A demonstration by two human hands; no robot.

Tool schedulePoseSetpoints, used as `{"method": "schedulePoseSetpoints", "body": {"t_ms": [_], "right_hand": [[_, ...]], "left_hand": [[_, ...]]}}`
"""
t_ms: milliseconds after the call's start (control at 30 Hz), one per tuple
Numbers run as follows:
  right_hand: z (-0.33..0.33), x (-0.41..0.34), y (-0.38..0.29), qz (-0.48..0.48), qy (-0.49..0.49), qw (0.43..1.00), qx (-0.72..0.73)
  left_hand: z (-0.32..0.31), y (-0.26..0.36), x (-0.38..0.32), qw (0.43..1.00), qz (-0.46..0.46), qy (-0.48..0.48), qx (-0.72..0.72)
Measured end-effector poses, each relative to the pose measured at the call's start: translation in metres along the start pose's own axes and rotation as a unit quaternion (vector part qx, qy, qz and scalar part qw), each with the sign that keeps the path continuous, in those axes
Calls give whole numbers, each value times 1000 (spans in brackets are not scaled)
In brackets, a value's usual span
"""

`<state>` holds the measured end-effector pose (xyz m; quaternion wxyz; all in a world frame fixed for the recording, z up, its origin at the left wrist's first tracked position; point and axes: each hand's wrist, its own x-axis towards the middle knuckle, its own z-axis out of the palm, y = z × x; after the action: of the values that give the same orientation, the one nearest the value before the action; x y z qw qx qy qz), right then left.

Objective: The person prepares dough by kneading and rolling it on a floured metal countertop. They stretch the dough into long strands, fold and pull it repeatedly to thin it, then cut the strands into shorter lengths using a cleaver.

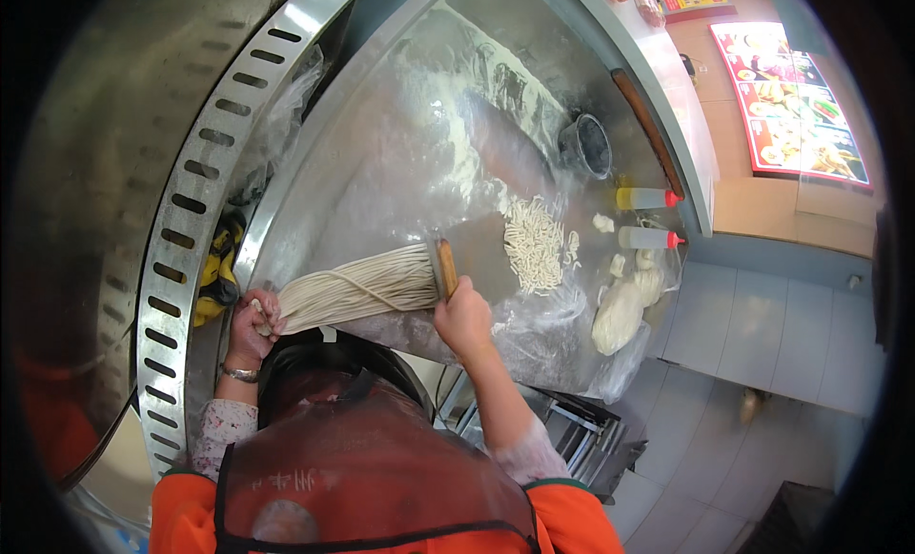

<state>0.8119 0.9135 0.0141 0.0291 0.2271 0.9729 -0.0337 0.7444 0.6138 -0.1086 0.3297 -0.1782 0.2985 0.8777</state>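
A bundle of long dough strands (364,286) stretches across the floured steel worktop, one strand lying slantwise over the others. My left hand (254,329) is closed around its left end, with a bit of dough showing between the fingers. At the right end of the bundle, a dough scraper (447,268) stands on edge, its metal blade against the strands. My right hand (465,314) grips its wooden handle. Whether the blade has cut through there, I cannot tell. To the right of the scraper lies a pile of short dough pieces (535,247).
A dark cup (586,147) and two red-capped squeeze bottles (647,198) stand toward the right. Plastic-covered dough (618,318) lies near the right edge. A wooden rolling pin (647,132) rests along the raised border. A slotted steel rim (189,204) curves along the left.
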Motion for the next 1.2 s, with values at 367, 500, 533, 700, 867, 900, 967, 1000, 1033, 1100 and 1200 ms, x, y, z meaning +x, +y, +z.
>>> {"method": "schedulePoseSetpoints", "body": {"t_ms": [367, 500, 533, 700, 867, 900, 967, 1000, 1033, 1100, 1200], "right_hand": [[18, -11, -27, -15, -54, 998, 42], [8, 37, 33, 94, -49, 994, 35], [-9, 38, 44, 114, -21, 992, 44], [-35, -22, 100, 155, 127, 942, 267], [-33, -86, 134, 263, 113, 865, 411], [-36, -89, 138, 267, 119, 867, 403], [-46, -99, 144, 282, 130, 869, 385], [-65, -95, 135, 256, 138, 881, 374], [-63, -103, 143, 269, 151, 874, 374], [-62, -111, 155, 279, 168, 867, 377], [-66, -121, 162, 298, 192, 853, 382]], "left_hand": [[-9, -1, 5, 1000, 13, -15, -5], [12, 5, -1, 999, 15, 32, -6], [11, 5, 0, 1000, 17, 13, -6], [83, 13, -10, 992, 18, -73, 98], [246, 16, 16, 982, 38, -139, 120], [281, 18, 28, 974, 55, -157, 155], [347, 31, 51, 940, 80, -242, 225], [375, 39, 60, 912, 95, -305, 258], [404, 41, 67, 883, 125, -351, 285], [448, 50, 72, 843, 172, -395, 321], [482, 46, 91, 814, 207, -408, 358]]}}
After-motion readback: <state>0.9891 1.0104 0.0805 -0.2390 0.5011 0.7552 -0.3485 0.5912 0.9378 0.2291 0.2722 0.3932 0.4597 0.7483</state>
